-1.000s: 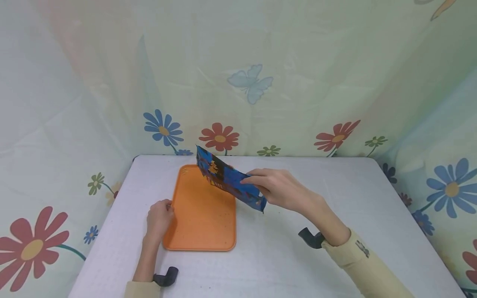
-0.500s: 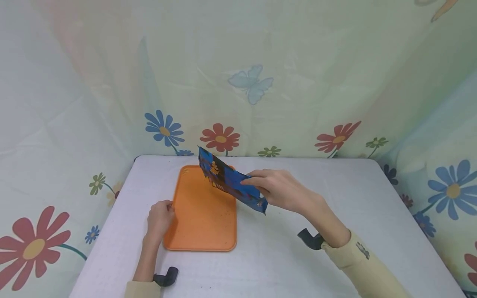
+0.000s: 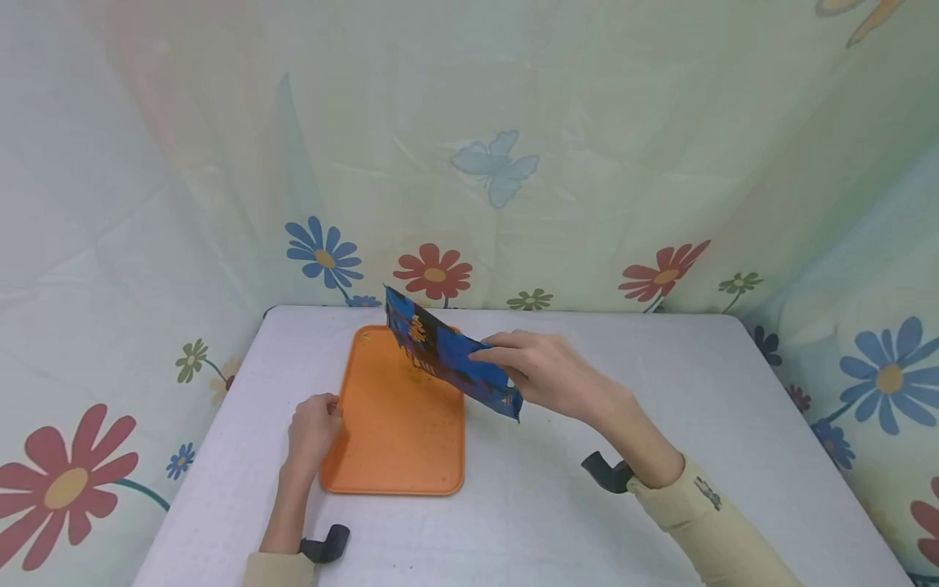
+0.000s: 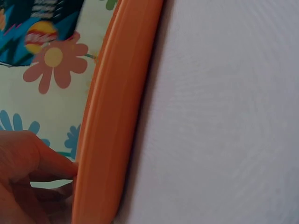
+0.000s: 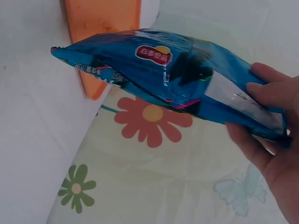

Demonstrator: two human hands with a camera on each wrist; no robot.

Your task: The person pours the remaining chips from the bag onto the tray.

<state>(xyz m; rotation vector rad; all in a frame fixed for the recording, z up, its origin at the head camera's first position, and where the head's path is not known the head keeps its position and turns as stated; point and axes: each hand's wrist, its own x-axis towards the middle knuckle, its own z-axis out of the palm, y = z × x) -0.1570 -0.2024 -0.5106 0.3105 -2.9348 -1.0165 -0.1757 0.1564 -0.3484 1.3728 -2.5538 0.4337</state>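
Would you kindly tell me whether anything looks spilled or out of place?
Yes: what look like crumbs lie in the far left corner of the orange tray, and dark specks dot the white tabletop nearer the camera, standing out against plain surfaces.

Beige sleeves, one with a dark print, end near curved black wrist pieces.

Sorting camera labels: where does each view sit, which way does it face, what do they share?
Head: on the head, facing forward and down at the orange tray and blue packet; left hand, right hand, forearms show.
Left wrist: on that wrist, facing the tray's outer side; part of left hand shows.
Right wrist: on that wrist, facing the packet; part of right hand shows.
Head and right wrist share tray, packet, right hand.
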